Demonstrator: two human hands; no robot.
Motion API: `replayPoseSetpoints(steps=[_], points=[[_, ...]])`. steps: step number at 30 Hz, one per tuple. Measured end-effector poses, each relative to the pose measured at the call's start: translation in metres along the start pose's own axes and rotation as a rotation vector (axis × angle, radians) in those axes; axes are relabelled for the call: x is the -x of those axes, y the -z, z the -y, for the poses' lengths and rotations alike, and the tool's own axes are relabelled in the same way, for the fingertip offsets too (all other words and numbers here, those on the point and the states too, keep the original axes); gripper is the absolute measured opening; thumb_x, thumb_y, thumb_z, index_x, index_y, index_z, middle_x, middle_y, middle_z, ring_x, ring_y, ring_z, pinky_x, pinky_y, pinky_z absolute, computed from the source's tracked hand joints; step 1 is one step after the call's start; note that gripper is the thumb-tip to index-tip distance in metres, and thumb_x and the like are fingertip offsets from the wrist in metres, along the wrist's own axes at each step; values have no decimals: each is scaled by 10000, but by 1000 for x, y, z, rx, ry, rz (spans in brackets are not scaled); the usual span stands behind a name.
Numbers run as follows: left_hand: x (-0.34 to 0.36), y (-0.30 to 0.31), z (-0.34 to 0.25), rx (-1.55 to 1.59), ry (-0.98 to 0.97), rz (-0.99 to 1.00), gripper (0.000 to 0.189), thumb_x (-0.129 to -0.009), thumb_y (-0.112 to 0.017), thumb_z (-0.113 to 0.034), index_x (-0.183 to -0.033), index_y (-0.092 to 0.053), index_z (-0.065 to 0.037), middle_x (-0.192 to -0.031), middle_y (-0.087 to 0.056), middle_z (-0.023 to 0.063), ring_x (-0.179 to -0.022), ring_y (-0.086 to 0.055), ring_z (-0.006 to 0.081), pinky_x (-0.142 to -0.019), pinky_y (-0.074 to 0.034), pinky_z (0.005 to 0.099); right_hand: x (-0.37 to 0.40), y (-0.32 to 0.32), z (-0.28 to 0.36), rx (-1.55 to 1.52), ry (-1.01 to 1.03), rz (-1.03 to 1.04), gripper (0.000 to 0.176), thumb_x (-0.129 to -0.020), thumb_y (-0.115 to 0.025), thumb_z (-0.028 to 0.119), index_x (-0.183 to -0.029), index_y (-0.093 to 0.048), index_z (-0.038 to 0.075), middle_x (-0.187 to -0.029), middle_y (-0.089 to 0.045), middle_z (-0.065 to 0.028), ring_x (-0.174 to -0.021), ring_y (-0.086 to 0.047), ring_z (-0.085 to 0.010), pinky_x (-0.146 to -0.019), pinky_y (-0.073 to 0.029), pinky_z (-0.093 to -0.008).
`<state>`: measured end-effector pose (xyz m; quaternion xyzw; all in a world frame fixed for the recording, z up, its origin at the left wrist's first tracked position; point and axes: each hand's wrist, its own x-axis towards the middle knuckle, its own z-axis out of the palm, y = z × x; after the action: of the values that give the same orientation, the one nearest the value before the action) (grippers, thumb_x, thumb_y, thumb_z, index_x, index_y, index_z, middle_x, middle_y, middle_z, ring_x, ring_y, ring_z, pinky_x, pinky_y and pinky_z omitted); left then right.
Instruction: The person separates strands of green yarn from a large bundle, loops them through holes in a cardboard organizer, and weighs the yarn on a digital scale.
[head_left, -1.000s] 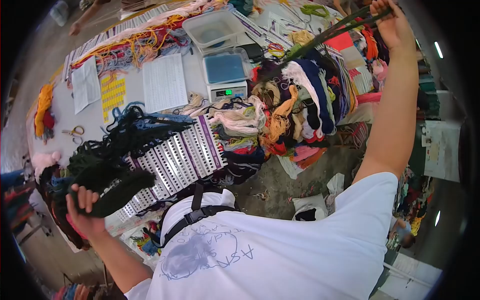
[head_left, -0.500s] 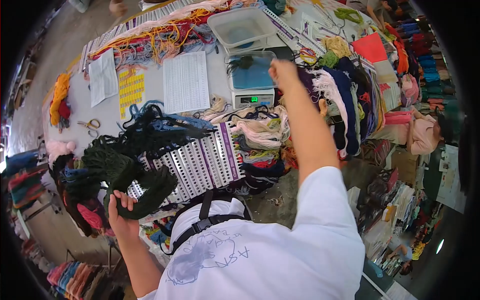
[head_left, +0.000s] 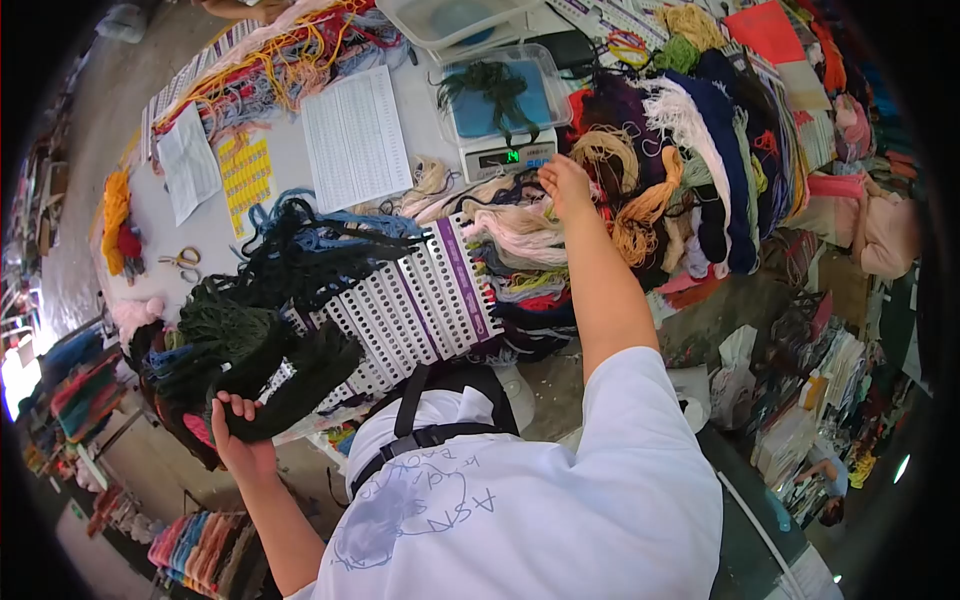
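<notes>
Hands: two, both bare.
Left hand: fingers curled closed around the lower end of a thick dark green yarn skein (head_left: 305, 385); the hand (head_left: 240, 430) is at the table's near left corner.
Right hand: fingers half bent and loosely parted, nothing visible in their hold; the hand (head_left: 566, 187) is just beside the scale's front right corner.
Digital scale: one (head_left: 508, 160), green display lit, digits too small to read surely.
Clear plastic tubs: two; the nearer tub (head_left: 533, 80) is on the scale, the farther tub (head_left: 425, 35) just behind it.
Nearer tub's contents: one dark green yarn bunch (head_left: 495, 85) over a blue base, strands crossing the front rim.
Farther tub's contents: bluish bottom, partly cut off by the frame.
Perforated cards: many (head_left: 400, 305), overlapping too closely to count, beside the skein.
Gold-handled scissors: one pair (head_left: 183, 260), lying left.
Number-grid sheet: one (head_left: 357, 135).
Yellow label sheet: one (head_left: 246, 180).
</notes>
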<state>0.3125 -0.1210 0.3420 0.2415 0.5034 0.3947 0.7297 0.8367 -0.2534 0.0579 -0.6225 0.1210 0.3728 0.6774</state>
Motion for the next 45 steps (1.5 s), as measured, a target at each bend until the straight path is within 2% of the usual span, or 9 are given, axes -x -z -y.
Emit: replayPoseSetpoints(steps=[11, 18, 21, 25, 27, 30, 36, 38, 45], points=[[4, 5, 5, 9, -74, -26, 134, -955, -442, -233, -939, -460, -101, -769, -430, -3, -710, -432, 122, -792, -384, 294, -25, -33, 10, 216, 13, -122, 434, -764, -554, 26, -1185, -534, 128, -821, -549, 9, -711, -500, -89, -590, -405, -241], [9, 7, 12, 26, -89, 21, 138, -956, -446, -227, -959, -459, -90, -793, -436, 5, -732, -437, 126, -822, -380, 298, -34, -47, 7, 295, 90, -104, 450, -682, -586, -28, -1127, -558, 32, -764, -546, -14, -620, -480, -111, -554, -363, -252], [12, 11, 17, -91, -150, 73, 179, -951, -439, -240, -1008, -476, -75, -834, -449, 27, -770, -443, 144, -839, -369, 305, -62, -36, -20, 323, 190, -5, 197, -690, -653, 48, -886, -668, 26, -716, -582, 5, -669, -493, -94, -588, -375, -271], [14, -8, 26, -67, -173, 132, 282, -898, -509, -265, -1073, -525, -44, -945, -544, 71, -941, -542, 217, -936, -404, 424, -31, -40, -6, 980, 540, -81, 193, -690, -628, 168, -747, -659, -13, -740, -640, -168, -706, -587, -277, -665, -436, -378], [9, -17, 32, 163, -77, 285, 356, -898, -504, -267, -1171, -488, -40, -1123, -538, 123, -1123, -501, 284, -996, -366, 472, 40, -69, 7, 904, 1144, -151, 187, -768, -606, 159, -824, -616, -19, -800, -607, -145, -830, -543, -306, -741, -416, -409], [4, -33, 35, 302, 12, 471, 565, -932, -394, -396, -1365, -332, -38, -1405, -353, 153, -1280, -362, 308, -1011, -348, 473, 185, -123, 31, 348, 686, 270, 101, -856, -520, 99, -785, -529, 29, -675, -499, 5, -592, -431, -71, -549, -361, -233], [18, -37, 29, 309, 68, 588, 655, -923, -386, -458, -1383, -295, -2, -1459, -259, 139, -1320, -302, 238, -1013, -345, 425, 365, -192, 25, 286, -174, 863, 188, -838, -595, 86, -1008, -641, 20, -693, -540, 46, -594, -459, -19, -522, -356, -182], [23, -29, 22, 298, 69, 662, 634, -921, -394, -447, -1367, -328, -1, -1457, -256, 152, -1318, -304, 245, -1021, -335, 425, 399, -214, 22, 576, 75, 1009, 162, -828, -626, 98, -957, -659, 5, -774, -588, 27, -668, -514, -47, -581, -409, -210], [41, 2, 5, 317, -118, 731, 481, -915, -438, -356, -1188, -549, 24, -1428, -289, 208, -1300, -332, 280, -1043, -302, 418, 436, -226, 4, 611, 63, 1065, 126, -808, -658, 116, -871, -663, 7, -745, -595, 27, -678, -503, -38, -594, -405, -210]])
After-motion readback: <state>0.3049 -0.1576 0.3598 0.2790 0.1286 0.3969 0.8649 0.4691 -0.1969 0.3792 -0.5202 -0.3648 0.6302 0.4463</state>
